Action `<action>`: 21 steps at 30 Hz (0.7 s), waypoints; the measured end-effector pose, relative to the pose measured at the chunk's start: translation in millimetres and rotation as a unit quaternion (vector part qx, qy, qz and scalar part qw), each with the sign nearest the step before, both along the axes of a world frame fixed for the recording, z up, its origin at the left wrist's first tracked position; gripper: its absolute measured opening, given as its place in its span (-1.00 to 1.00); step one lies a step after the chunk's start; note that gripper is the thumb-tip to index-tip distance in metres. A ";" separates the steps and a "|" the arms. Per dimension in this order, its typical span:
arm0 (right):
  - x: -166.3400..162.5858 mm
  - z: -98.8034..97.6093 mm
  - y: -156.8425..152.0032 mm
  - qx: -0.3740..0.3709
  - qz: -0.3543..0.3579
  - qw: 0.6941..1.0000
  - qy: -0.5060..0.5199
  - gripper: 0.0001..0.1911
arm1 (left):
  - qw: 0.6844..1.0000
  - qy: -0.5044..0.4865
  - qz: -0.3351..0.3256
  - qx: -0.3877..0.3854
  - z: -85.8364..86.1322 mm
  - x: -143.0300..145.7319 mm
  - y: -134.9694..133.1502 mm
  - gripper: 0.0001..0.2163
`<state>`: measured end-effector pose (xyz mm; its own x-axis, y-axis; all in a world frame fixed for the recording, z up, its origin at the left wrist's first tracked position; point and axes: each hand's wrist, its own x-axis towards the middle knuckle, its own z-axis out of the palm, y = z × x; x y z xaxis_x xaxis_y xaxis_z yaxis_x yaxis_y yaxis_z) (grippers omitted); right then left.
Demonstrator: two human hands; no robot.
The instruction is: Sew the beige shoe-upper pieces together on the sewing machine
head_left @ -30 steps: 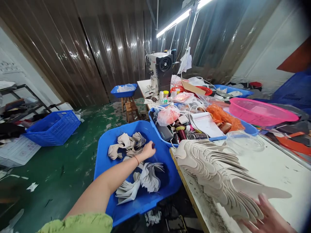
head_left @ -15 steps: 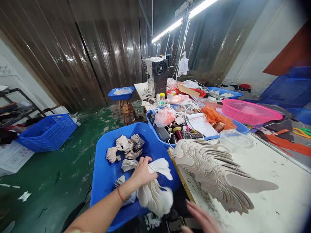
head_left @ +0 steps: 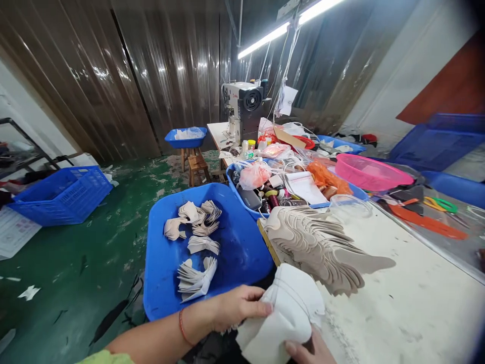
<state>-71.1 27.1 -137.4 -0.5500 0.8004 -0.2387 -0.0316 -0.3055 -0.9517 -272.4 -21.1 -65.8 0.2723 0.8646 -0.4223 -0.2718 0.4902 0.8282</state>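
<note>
A stack of pale cut pieces (head_left: 291,303) is between my two hands at the front edge of the table. My left hand (head_left: 242,308) grips its left side, thumb on top. At the lower right edge, my right hand (head_left: 310,349) holds the same stack, its fingers partly hidden. To the left is a blue tub (head_left: 242,253) with several bundles of similar pieces (head_left: 197,278) in it. Beyond my right hand, a long fanned row of beige pieces (head_left: 314,242) lies on the white table (head_left: 409,293).
Behind the tub, a blue tray (head_left: 244,205) holds thread spools, bags and a notepad. A sewing machine (head_left: 246,108) stands farther back. Scissors (head_left: 439,205) and a pink basin (head_left: 373,172) are on the right. A blue crate (head_left: 64,194) sits on the green floor at left.
My left hand has carried the pale stack from over the blue tub to the right, in front of the table. My right hand has come in and taken hold of it too.
</note>
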 end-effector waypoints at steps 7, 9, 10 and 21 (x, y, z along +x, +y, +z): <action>-7.1 31.4 -3.5 -0.075 0.003 0.994 0.083 -0.40 | 0.998 -0.034 0.023 -0.046 5.7 10.5 -0.2 -0.50; -6.4 35.4 -4.1 -0.082 0.004 0.992 0.092 -0.39 | 0.997 -0.038 0.031 -0.055 6.1 10.3 -0.1 -0.48; -6.2 37.2 -4.3 -0.089 0.008 0.992 0.094 -0.38 | 0.997 -0.040 0.034 -0.056 6.2 10.3 -0.1 -0.48; -1.4 27.4 -2.4 -0.096 0.016 0.994 0.055 -0.31 | 0.997 -0.030 0.043 -0.058 -7.4 16.7 -1.6 -0.50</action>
